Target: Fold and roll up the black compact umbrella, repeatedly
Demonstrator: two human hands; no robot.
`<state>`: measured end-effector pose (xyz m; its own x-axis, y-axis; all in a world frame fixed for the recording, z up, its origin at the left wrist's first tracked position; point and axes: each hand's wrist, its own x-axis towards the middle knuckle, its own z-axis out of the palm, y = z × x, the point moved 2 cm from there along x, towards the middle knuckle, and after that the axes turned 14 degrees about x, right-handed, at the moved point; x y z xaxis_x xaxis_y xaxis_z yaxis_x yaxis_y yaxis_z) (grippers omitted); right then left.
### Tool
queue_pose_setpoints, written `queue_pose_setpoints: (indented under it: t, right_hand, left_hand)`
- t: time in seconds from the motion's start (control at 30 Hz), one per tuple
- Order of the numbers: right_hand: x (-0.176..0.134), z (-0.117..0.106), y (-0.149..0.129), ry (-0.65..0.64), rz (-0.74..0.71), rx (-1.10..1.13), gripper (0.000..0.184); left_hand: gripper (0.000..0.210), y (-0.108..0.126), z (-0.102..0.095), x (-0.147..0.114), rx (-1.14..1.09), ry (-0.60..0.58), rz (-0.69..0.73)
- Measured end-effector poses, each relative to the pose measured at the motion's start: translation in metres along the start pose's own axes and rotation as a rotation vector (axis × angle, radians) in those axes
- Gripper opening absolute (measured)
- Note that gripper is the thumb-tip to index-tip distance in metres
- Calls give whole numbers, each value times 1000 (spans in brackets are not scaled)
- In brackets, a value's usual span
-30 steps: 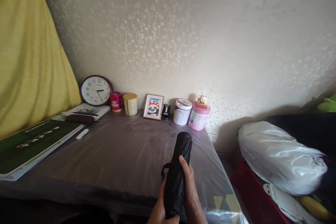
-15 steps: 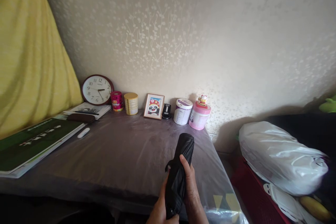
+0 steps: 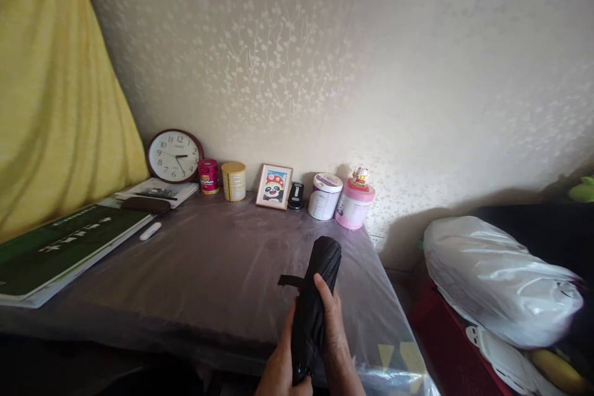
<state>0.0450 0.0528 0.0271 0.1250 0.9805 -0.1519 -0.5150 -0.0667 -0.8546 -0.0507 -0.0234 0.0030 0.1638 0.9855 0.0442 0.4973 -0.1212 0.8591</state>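
A folded black umbrella (image 3: 310, 315) is held between my two hands over the near edge of the table, its wider end tilted away from me and slightly right. My right hand (image 3: 333, 322) wraps its right side, thumb lying along the top of the cloth. Around the lower left side closes my left hand (image 3: 284, 362), thumb near the bottom end; its other fingers are mostly hidden beneath. A short black strap (image 3: 290, 281) sticks out loose to the left from the umbrella's side.
Along the wall stand a clock (image 3: 175, 156), a pink can (image 3: 208, 176), a yellow can (image 3: 233, 182), a framed panda picture (image 3: 274, 187), a white tub (image 3: 325, 197) and a pink tub (image 3: 355, 207). Left lies a green book (image 3: 69, 247). A white plastic bag (image 3: 499, 281) sits right of the table.
The strap now extends straight out to the left, where before it was bunched near the umbrella. The umbrella's cloth looks smoother and tighter. Both hands keep their hold.
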Motion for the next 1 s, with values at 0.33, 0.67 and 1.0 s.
queue_pose_setpoints:
  t: [0.33,0.67,1.0]
  right_hand:
    - [-1,-1,12,-2,65,-16,54]
    - [1,-4,13,-46,81,-19,59]
    - [0,2,16,-146,140,-44,54]
  left_hand:
    - [97,-5,1,-3,392,-42,-184]
    - [91,-2,-8,-6,432,-62,-213]
    - [77,13,-42,-3,-58,-85,-239]
